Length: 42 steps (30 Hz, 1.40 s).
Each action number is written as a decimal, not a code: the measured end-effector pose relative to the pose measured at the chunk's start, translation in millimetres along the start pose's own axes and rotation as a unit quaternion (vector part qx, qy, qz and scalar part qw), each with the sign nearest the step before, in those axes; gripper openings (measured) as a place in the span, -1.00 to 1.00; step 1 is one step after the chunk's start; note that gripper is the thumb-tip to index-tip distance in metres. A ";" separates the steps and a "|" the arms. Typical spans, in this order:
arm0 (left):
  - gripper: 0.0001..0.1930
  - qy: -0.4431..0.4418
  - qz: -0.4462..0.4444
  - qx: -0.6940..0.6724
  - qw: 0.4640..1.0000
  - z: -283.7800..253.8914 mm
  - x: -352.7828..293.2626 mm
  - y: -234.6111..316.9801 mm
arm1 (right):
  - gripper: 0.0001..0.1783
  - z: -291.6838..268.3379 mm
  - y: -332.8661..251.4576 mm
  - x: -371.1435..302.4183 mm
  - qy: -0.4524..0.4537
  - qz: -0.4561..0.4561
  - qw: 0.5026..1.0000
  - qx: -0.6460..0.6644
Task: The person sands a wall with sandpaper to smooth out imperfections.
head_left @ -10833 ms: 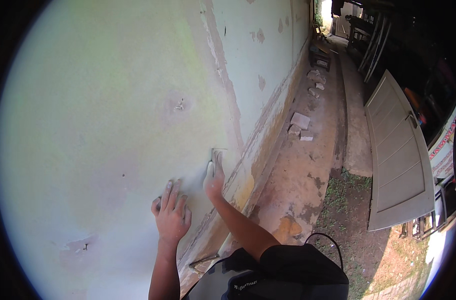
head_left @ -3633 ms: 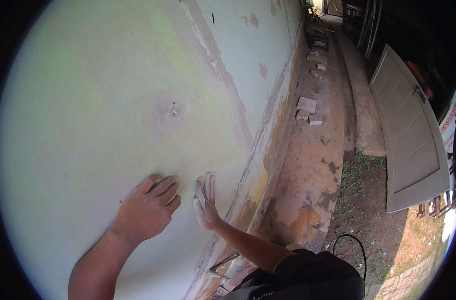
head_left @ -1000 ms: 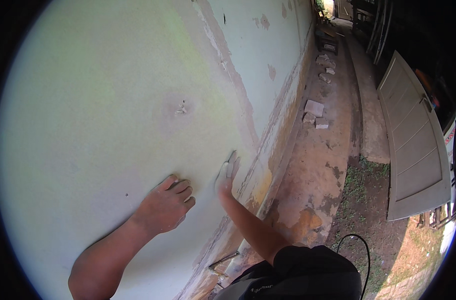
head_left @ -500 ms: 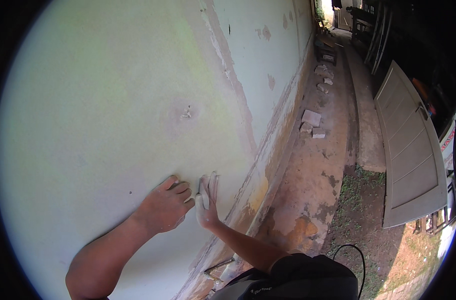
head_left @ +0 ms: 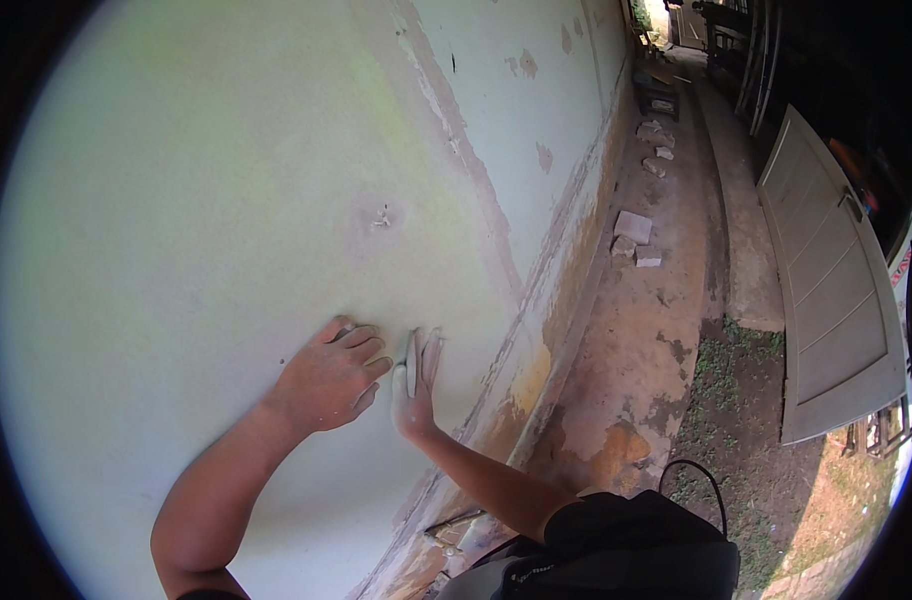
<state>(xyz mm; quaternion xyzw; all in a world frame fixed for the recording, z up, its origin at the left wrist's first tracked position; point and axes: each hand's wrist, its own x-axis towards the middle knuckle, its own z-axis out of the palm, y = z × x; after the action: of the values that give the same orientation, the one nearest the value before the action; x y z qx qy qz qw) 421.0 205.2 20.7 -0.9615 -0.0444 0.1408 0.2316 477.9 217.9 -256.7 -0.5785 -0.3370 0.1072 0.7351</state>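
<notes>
A pale, greenish-white plastered wall (head_left: 206,180) fills the left and middle of the head view. My left hand (head_left: 333,378) presses against it with curled fingers, closed over something dark and thin that mostly hides under them; its kind does not show. Beside it, to the right, my right hand (head_left: 415,382) lies on the wall with fingers stretched out. White dust coats those fingers, and nothing shows in them. Above both hands, the wall has a small chipped hole (head_left: 382,216) ringed by a greyish patch.
A peeling strip (head_left: 466,150) crosses the wall. Along its base runs a concrete walkway (head_left: 616,330) with several broken masonry chunks (head_left: 633,226). At the right leans a pale panelled door (head_left: 836,290), near a patch of soil and weeds (head_left: 726,400). A dark cable (head_left: 711,470) loops near my body.
My left hand has slid up the wall and slightly left, still curled. My right hand stays nearly in place on the wall. The whole view has shifted a little.
</notes>
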 end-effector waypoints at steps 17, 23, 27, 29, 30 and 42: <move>-0.71 0.045 -0.227 0.018 0.973 38.3 -150.6 119.0 | -0.21 19.4 -12.1 -35.4 -0.005 0.015 1.000 0.011; -0.69 0.090 -0.252 0.005 0.964 74.8 -204.7 138.4 | -0.26 36.9 -30.6 -87.5 0.009 -0.018 0.999 0.036; -0.73 0.166 -0.211 0.000 0.963 98.7 -202.8 145.1 | -0.28 -24.9 71.7 16.8 0.130 0.225 0.965 0.034; -0.77 0.192 -0.211 0.024 0.958 110.1 -209.8 142.0 | -0.30 -16.0 63.7 16.0 0.155 0.267 0.951 0.018; -0.77 0.190 -0.216 0.022 0.958 113.7 -215.6 138.3 | -0.33 -2.8 51.5 3.0 0.123 0.210 0.970 0.013; -0.85 0.165 -0.173 0.008 0.971 87.0 -173.0 114.1 | -0.36 43.9 24.6 -110.9 0.115 0.033 0.993 0.018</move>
<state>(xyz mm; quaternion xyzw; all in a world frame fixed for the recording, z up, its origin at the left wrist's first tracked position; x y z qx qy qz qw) 232.5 115.4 -62.4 -0.9475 -0.1701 -0.0611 0.2638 373.3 198.9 -316.0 -0.5844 -0.2296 0.0700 0.7751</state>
